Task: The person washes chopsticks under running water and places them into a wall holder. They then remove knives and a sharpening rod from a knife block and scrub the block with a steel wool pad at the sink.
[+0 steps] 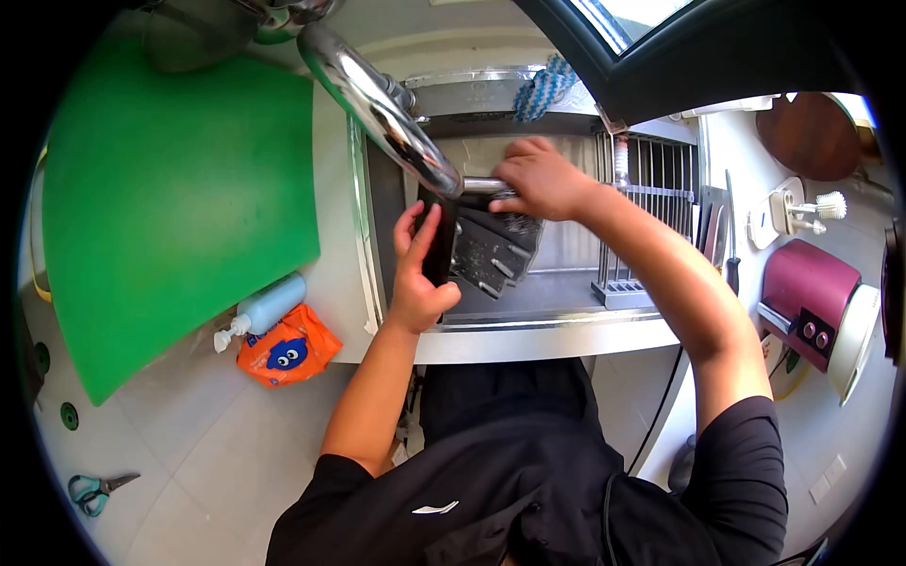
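In the sink [566, 307], a wet black slotted plastic-looking part [486, 255] is tilted below the chrome faucet [377, 108]. I cannot tell its exact kind. My left hand [420, 274] grips its left edge, with the thumb toward me and the fingers along the far side. My right hand [538, 181] is closed at the part's upper end, next to the faucet's spout tip. A pale grey patch shows beneath its fingers, and whether this is a scrubber or running water I cannot make out. Droplets or suds speckle the black surface.
A metal rack [646, 208] stands in the sink's right side. Left of it are a green board [179, 208], a blue pump bottle [272, 304], an orange packet [288, 349] and scissors [94, 492]. A blue-white cloth [545, 90] hangs behind; a maroon appliance [807, 297] stands right.
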Demonstrator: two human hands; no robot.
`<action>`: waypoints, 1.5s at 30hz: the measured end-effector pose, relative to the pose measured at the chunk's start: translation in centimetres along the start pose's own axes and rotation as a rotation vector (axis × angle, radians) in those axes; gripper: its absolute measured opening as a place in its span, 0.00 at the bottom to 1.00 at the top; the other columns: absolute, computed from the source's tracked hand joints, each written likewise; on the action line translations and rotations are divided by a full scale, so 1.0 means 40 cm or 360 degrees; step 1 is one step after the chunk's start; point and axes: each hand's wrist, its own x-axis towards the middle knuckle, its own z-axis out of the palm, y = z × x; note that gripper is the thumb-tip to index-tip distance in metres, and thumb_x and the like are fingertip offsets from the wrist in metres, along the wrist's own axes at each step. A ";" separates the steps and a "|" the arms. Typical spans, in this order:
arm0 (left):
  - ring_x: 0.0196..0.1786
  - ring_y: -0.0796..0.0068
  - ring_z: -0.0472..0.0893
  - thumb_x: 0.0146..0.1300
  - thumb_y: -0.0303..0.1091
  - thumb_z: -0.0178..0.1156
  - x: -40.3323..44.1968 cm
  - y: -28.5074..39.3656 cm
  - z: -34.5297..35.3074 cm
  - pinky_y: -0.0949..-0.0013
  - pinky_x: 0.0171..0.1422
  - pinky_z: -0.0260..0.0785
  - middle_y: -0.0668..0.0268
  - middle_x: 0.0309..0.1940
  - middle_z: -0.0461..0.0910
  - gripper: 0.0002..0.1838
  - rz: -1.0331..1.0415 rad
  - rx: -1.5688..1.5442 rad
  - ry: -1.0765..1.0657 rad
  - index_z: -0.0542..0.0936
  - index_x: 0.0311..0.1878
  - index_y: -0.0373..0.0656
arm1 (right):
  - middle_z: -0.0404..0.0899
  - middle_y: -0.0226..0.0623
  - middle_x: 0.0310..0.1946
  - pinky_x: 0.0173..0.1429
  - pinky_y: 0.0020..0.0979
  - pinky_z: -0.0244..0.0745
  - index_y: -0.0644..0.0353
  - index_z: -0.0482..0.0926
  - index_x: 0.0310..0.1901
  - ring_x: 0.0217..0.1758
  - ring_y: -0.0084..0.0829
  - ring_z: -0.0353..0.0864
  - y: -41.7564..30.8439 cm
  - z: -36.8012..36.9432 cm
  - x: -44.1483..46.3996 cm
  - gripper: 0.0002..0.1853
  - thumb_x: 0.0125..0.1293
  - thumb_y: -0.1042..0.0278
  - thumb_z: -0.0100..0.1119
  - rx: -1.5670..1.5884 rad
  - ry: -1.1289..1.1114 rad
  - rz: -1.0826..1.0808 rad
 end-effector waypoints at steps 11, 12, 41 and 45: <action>0.81 0.58 0.64 0.41 0.22 0.56 0.007 -0.011 -0.003 0.59 0.85 0.55 0.58 0.79 0.56 0.52 0.0107 0.0208 -0.0010 0.69 0.81 0.43 | 0.86 0.38 0.53 0.79 0.47 0.57 0.54 0.84 0.55 0.70 0.41 0.73 0.022 0.053 -0.032 0.30 0.72 0.33 0.58 0.0033 0.0090 0.0192; 0.81 0.57 0.63 0.41 0.22 0.56 0.003 -0.015 0.007 0.59 0.85 0.54 0.57 0.79 0.56 0.52 0.0086 0.0200 -0.0039 0.69 0.81 0.43 | 0.86 0.38 0.52 0.79 0.48 0.57 0.55 0.83 0.54 0.69 0.42 0.73 -0.003 0.047 -0.003 0.29 0.73 0.34 0.58 0.0028 0.0191 0.0117; 0.78 0.64 0.65 0.44 0.22 0.57 -0.013 -0.095 0.055 0.63 0.85 0.53 0.61 0.76 0.60 0.53 -0.0387 -0.0613 0.0194 0.65 0.83 0.41 | 0.87 0.46 0.50 0.60 0.36 0.79 0.60 0.82 0.63 0.54 0.37 0.86 -0.098 0.157 -0.288 0.18 0.81 0.58 0.58 0.1171 0.1050 0.1568; 0.77 0.65 0.65 0.45 0.22 0.56 0.003 -0.095 0.073 0.64 0.84 0.54 0.63 0.75 0.60 0.52 -0.0468 -0.0691 0.0226 0.66 0.83 0.41 | 0.84 0.41 0.58 0.62 0.32 0.77 0.62 0.83 0.62 0.56 0.30 0.83 -0.094 0.308 -0.236 0.19 0.79 0.59 0.60 0.1088 0.0605 0.1561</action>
